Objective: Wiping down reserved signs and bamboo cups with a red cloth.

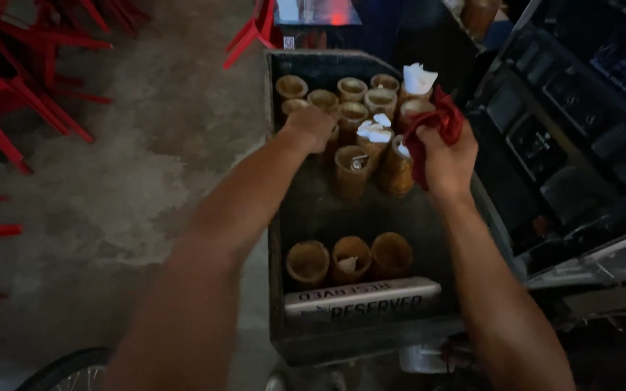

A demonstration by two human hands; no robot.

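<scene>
A dark tray (313,210) carries several brown bamboo cups, some stuffed with white paper napkins. My left hand (310,127) is closed over a cup in the far cluster; the cup under it is mostly hidden. My right hand (446,163) grips a red cloth (435,129) and presses it against a bamboo cup (398,170) at the cluster's right side. Another cup (350,172) stands just left of that one. Three more cups (349,259) line up near the tray's front, behind a white table sign (362,298) lying flat.
Red chairs (9,80) stand on the concrete floor at the left. A dark rack with bins (566,130) rises at the right. A bicycle wheel (67,371) shows at the bottom left. A dark table (320,16) stands beyond the tray.
</scene>
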